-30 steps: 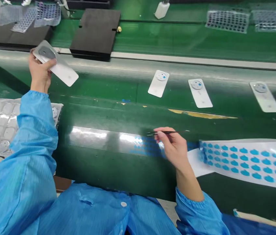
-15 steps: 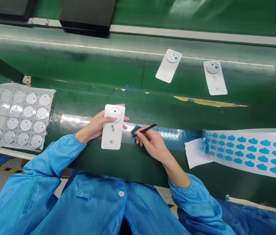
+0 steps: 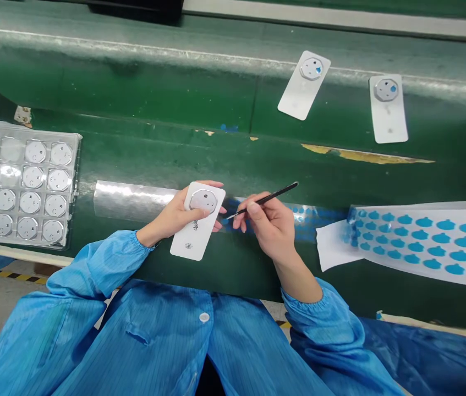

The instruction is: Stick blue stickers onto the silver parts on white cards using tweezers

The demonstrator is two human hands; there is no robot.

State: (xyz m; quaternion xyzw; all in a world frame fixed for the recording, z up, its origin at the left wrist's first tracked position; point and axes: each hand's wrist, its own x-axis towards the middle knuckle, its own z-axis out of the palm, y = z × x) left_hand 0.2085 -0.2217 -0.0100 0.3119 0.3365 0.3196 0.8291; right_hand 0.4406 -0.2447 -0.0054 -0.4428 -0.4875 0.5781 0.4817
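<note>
I see the left hand (image 3: 175, 215) clasping the white panel (image 3: 197, 234) above the clear film (image 3: 133, 201), long axis leaning right at its far end, just left of the slim dark tool (image 3: 274, 194) the right hand (image 3: 269, 223) pinches, tip toward it.

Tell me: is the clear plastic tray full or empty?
Partly full. In the clear plastic tray, silvery octagonal discs fill many spots, while several upper-left pockets show none. Beyond the picture's edge, I cannot tell.
</note>
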